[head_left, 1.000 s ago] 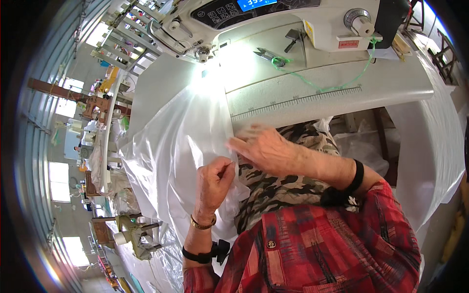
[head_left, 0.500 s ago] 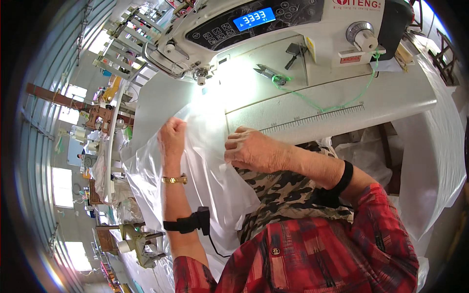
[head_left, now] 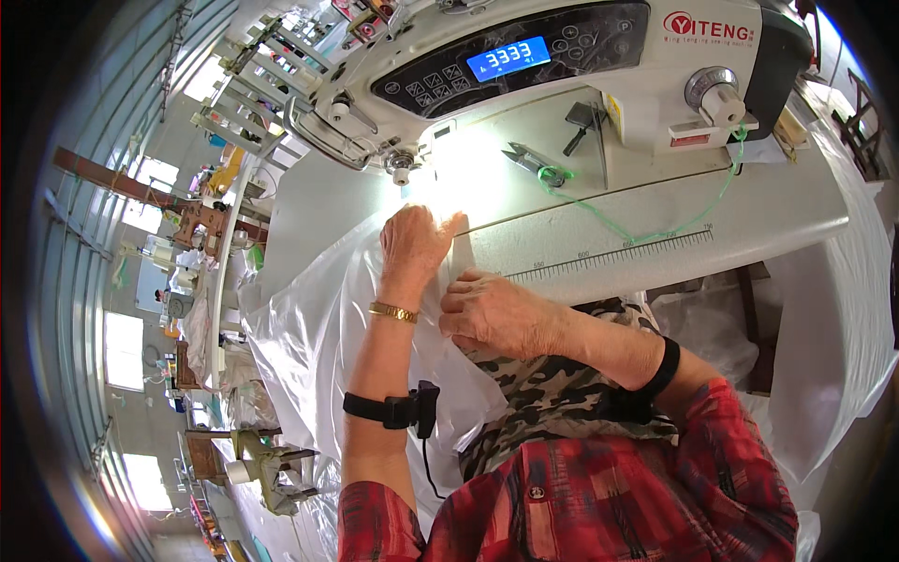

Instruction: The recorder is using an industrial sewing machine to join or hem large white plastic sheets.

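Note:
A thin, shiny white sheet (head_left: 323,304), fabric or plastic, spreads over the machine bed and hangs down toward my lap. On it, just in front of the sewing machine's needle area (head_left: 401,173), rests my left hand (head_left: 412,245). Its thumb points away to the right, apart from the fingers, whose tips are partly lost in the lamp glare. My right hand (head_left: 501,311) is closer to me at the table's front edge. Its fingers are curled closed on the sheet's right edge. The needle itself is washed out by the light.
Thread snips (head_left: 536,164) tied to a green cord (head_left: 646,234) lie right of the needle, beside a small black tool (head_left: 581,126). A ruler scale (head_left: 609,255) runs along the bed's front. More white sheeting (head_left: 824,318) hangs at the right.
My left hand has moved right and in toward the needle, its thumb now spread away. My right hand keeps its place on the sheet's edge. The view has shifted slightly.

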Action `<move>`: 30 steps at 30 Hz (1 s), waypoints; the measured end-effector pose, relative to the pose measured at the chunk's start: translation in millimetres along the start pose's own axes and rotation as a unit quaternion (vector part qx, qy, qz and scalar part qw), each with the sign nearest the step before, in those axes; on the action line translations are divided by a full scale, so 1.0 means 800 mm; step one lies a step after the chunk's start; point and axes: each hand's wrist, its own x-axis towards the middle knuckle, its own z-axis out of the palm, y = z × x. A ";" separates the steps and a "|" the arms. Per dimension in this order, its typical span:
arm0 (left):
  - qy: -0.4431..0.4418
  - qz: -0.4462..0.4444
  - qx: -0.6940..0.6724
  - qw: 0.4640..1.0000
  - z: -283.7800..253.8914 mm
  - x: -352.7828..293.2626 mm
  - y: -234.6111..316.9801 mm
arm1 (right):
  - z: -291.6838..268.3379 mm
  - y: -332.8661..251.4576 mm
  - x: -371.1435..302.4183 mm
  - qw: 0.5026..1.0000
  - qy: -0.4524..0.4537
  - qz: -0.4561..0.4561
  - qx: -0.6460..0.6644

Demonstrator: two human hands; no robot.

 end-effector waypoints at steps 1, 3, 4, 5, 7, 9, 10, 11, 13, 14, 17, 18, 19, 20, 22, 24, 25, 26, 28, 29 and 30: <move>-0.001 -0.005 -0.002 1.000 0.001 0.000 0.002 | 0.000 0.000 -0.001 1.000 0.010 0.000 0.007; 0.029 0.019 -0.008 0.999 0.007 -0.002 -0.001 | -0.002 -0.001 0.000 1.000 0.009 0.004 0.007; 0.059 0.043 -0.013 0.997 0.010 -0.003 -0.004 | -0.003 -0.003 0.001 1.000 0.008 0.009 0.009; 0.061 0.043 -0.013 0.997 0.012 -0.001 -0.008 | -0.003 -0.004 0.002 1.000 0.008 0.007 0.007; 0.037 0.019 -0.059 0.997 0.013 0.001 -0.013 | 0.000 -0.003 0.001 0.999 0.011 0.017 0.028; 0.027 0.020 -0.063 0.997 0.012 0.002 -0.012 | 0.002 -0.001 0.002 0.999 0.022 0.006 0.035; 0.015 0.020 -0.067 0.997 0.010 0.001 -0.009 | 0.001 0.000 0.003 0.999 0.033 -0.004 0.042; 0.016 0.021 -0.067 0.997 0.007 0.000 -0.007 | -0.001 -0.001 0.003 0.999 0.033 -0.005 0.041; -0.023 -0.019 -0.072 0.997 0.002 -0.003 -0.003 | -0.005 0.000 0.002 0.998 0.002 -0.002 0.057; -0.021 -0.019 -0.073 0.997 0.002 -0.006 -0.002 | -0.005 0.000 0.002 0.998 0.001 -0.003 0.056; -0.023 -0.021 -0.110 0.993 0.006 -0.010 -0.004 | -0.002 0.003 0.000 0.996 0.013 -0.030 0.085; -0.003 -0.018 -0.128 0.992 0.011 -0.011 -0.011 | -0.001 0.005 0.002 0.994 0.011 -0.043 0.100; 0.018 -0.015 -0.147 0.989 0.017 -0.012 -0.018 | -0.001 0.006 0.006 0.992 0.010 -0.056 0.113; 0.020 -0.016 -0.147 0.989 0.020 -0.011 -0.032 | -0.002 0.009 0.011 0.992 0.009 -0.057 0.112; -0.055 -0.057 -0.255 0.964 0.024 -0.006 -0.056 | -0.016 0.017 0.028 0.994 -0.034 0.104 0.007; -0.015 -0.067 -0.332 0.941 0.031 -0.015 -0.049 | -0.023 0.050 0.039 0.974 0.047 0.135 -0.176; 0.022 -0.078 -0.403 0.912 0.031 -0.016 -0.044 | -0.040 0.062 0.062 0.945 -0.092 0.239 -0.203; 0.001 -0.101 -0.414 0.905 0.028 -0.015 -0.041 | -0.043 0.073 0.071 0.927 -0.093 0.245 -0.268; -0.022 -0.128 -0.466 0.875 0.028 -0.016 -0.046 | -0.035 0.097 0.078 0.930 -0.067 0.227 -0.282; -0.049 -0.155 -0.513 0.843 0.029 -0.017 -0.049 | -0.032 0.110 0.078 0.932 -0.058 0.210 -0.288; -0.048 -0.152 -0.515 0.842 0.032 -0.016 -0.048 | -0.030 0.127 0.074 0.931 -0.058 0.210 -0.291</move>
